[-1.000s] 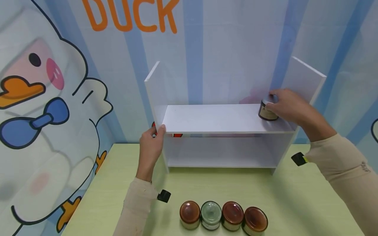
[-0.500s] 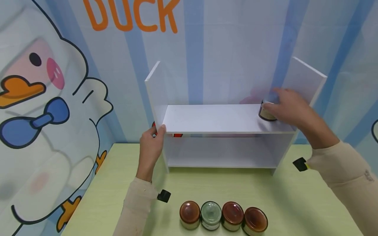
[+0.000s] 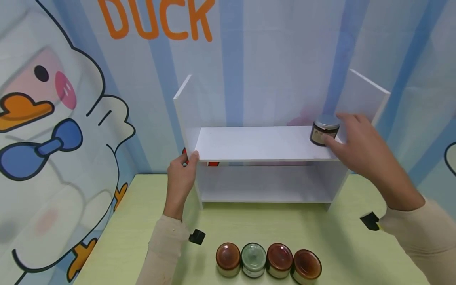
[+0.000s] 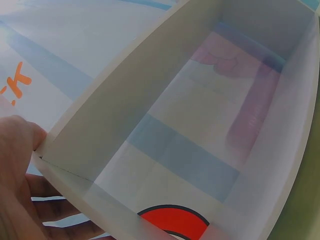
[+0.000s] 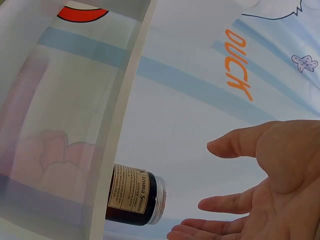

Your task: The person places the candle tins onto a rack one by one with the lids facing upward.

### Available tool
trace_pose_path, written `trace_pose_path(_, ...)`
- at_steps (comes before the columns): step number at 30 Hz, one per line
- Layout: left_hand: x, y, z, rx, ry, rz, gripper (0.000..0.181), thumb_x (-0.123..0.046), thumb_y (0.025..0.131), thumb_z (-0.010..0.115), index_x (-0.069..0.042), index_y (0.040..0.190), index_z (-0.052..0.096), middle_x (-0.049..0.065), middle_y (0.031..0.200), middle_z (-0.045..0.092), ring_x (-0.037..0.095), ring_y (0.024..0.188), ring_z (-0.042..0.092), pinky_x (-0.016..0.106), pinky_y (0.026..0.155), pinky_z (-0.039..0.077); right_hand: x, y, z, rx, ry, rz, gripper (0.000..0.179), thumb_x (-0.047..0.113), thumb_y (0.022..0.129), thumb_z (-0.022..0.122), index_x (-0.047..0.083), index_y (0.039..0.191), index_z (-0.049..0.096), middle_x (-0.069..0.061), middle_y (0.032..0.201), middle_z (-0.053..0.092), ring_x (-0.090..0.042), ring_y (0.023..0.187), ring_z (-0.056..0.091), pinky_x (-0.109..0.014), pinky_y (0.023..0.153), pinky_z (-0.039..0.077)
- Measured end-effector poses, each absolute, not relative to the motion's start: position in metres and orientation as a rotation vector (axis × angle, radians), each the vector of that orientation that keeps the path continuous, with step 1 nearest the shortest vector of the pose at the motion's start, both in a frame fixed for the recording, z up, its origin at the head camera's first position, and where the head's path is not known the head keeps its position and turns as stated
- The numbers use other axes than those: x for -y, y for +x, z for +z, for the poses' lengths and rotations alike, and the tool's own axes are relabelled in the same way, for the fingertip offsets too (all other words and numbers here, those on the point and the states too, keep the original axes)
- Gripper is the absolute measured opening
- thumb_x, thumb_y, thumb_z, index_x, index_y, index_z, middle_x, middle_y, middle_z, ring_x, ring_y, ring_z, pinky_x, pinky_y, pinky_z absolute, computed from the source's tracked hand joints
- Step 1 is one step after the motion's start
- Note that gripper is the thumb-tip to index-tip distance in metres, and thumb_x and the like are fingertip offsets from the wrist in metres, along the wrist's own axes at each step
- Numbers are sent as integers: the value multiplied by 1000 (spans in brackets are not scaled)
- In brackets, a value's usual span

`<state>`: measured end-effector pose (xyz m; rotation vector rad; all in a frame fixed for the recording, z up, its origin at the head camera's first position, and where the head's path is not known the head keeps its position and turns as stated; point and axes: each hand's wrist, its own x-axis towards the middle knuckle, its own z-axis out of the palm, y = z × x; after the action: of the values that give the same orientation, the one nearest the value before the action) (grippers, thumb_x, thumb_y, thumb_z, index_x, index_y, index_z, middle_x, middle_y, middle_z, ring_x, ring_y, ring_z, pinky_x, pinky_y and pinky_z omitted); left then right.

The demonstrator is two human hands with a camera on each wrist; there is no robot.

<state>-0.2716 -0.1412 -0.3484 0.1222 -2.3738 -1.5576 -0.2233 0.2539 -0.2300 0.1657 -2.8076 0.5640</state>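
Observation:
A dark scented candle jar (image 3: pixel 322 136) with a silver lid and cream label stands upright at the right end of the white shelf's (image 3: pixel 256 146) upper board. My right hand (image 3: pixel 368 164) is beside it with thumb and fingers spread. In the right wrist view, a gap shows between those fingers and the candle jar (image 5: pixel 135 197). On the other side, my left hand (image 3: pixel 181 180) grips the shelf's left side panel, thumb at the front edge. The left wrist view shows the fingers of the left hand (image 4: pixel 15 175) reaching behind that panel.
In front of the shelf, several jars stand in a row on the pale green table (image 3: pixel 142 245): brown-topped ones such as this jar (image 3: pixel 228 257) and a green-topped one (image 3: pixel 254 258). Behind rises a blue striped backdrop (image 3: pixel 278 51) with a cartoon duck. The shelf's side panels rise above its upper board.
My right hand has let go of the candle jar and drawn back right and towards me, its fingers spreading. The jar stays on the upper board. My left hand keeps its place.

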Motion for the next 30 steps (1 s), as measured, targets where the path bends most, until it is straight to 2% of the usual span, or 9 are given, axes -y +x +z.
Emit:
trace_pose_path(6,142,-271,-351,2374,122,-1551,55,-52,101,51,-7,126,70,14,99,62,27,82,48,38,68,40,-255,-202,-243,2743,171,622,73,37,101,58,-6,154,32,-34,147,37,-51,133,36,-70,101,33)
trace_pose_path(13,142,-271,-351,2357,92,-1557,53,-50,102,51,-6,122,70,12,91,56,27,79,46,38,67,39,-255,-177,-267,2749,142,665,78,39,101,60,-7,155,29,-35,145,39,-52,128,43,-69,92,40)
trace_pose_path(20,142,-271,-352,2355,74,-1555,52,-50,102,51,-6,121,71,13,88,56,27,77,45,38,66,39,-253,-157,-293,2782,100,651,81,46,101,57,-5,156,26,-33,142,41,-51,123,49,-63,76,47)
trace_pose_path(25,143,-270,-353,2356,81,-1550,53,-50,102,51,-6,122,71,12,90,57,26,77,45,38,66,38,-252,-151,-305,2847,75,641,84,48,101,57,-4,157,24,-32,142,45,-51,124,49,-63,78,47)
trace_pose_path(30,143,-270,-353,2357,95,-1553,52,-51,102,51,-6,120,71,9,79,47,26,72,42,38,64,37,-251,-144,-316,2915,74,619,88,49,99,60,-4,158,23,-30,142,50,-50,122,52,-63,80,48)
